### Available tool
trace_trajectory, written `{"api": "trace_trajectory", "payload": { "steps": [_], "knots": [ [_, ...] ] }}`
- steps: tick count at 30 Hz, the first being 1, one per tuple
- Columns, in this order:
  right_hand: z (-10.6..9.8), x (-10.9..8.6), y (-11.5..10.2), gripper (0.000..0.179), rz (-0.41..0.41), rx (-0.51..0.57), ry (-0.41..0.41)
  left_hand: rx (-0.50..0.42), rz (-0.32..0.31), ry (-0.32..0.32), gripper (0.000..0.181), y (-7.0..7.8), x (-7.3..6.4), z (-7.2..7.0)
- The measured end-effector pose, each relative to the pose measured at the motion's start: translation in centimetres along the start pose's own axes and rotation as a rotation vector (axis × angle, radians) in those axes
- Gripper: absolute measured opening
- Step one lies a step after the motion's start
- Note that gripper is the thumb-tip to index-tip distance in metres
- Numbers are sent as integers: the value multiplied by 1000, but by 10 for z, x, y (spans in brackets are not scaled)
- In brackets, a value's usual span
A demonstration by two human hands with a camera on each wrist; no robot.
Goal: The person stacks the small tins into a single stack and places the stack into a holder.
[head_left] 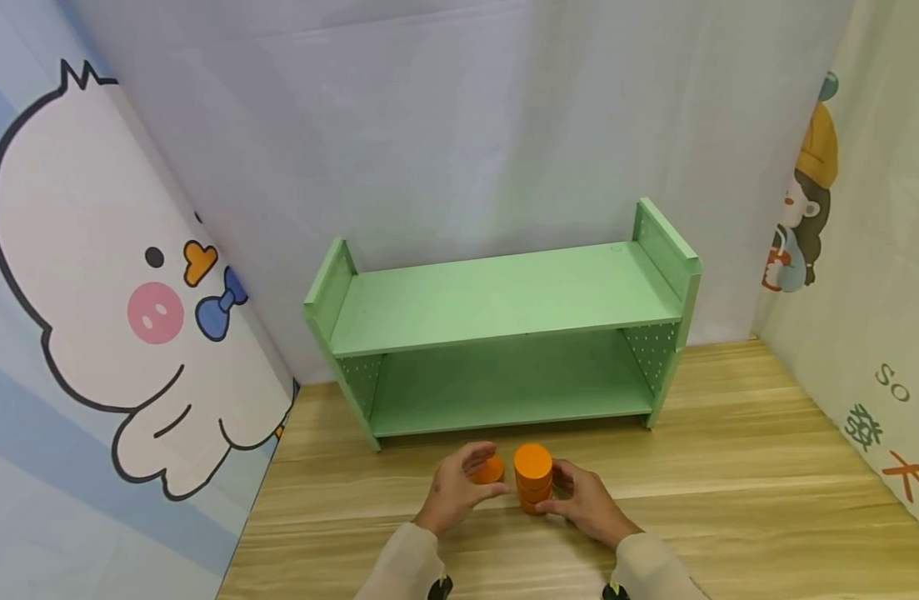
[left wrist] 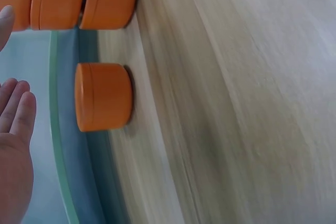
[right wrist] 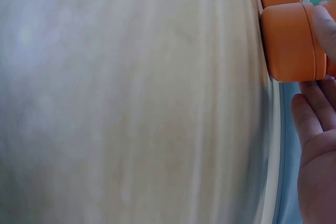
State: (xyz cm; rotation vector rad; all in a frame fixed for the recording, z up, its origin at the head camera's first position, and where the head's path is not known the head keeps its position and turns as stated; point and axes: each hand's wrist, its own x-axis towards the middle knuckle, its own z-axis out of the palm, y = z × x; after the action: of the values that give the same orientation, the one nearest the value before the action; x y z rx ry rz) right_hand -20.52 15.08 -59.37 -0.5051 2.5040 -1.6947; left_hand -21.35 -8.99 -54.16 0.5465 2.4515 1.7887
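Cream sleeves (head_left: 402, 567): nearest the head camera, reaching in from the lower edge over the table, a small dark item showing at each cuff.
Left hand (head_left: 459, 490): curved around the near side of a lone container, thumb spread well away from the fingers, which lie close together; the left wrist view shows a gap between these fingers and that container. Whether the thumb tip touches the stack, I cannot tell.
Right hand (head_left: 590, 507): pinches the stack from its right side, thumb on the near face, fingers around the far side.
Orange stack (head_left: 532, 479): three round containers, one on top of another, upright on the table between the two hands.
Lone orange container (left wrist: 104, 97): stands upright on the table just left of the stack, within the opening of the left hand.
Green shelf (head_left: 504, 300): behind the containers, two boards between side panels, the panels dotted with small holes below the upper board.
Wood-grain table (head_left: 729, 467): under the shelf and containers.
Cloth walls: pale grey behind; a white cartoon bird (head_left: 84, 275) at left; a cartoon figure in a yellow hat (head_left: 807, 187) and lettering (head_left: 864, 427) at right.
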Motion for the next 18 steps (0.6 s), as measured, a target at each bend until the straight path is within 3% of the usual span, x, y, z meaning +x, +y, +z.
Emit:
{"api": "trace_trajectory", "payload": {
  "steps": [18],
  "knots": [
    [-2, 0, -3, 69, 7, 15, -6, 39, -49, 86, 64, -20, -2, -6]
  ]
}}
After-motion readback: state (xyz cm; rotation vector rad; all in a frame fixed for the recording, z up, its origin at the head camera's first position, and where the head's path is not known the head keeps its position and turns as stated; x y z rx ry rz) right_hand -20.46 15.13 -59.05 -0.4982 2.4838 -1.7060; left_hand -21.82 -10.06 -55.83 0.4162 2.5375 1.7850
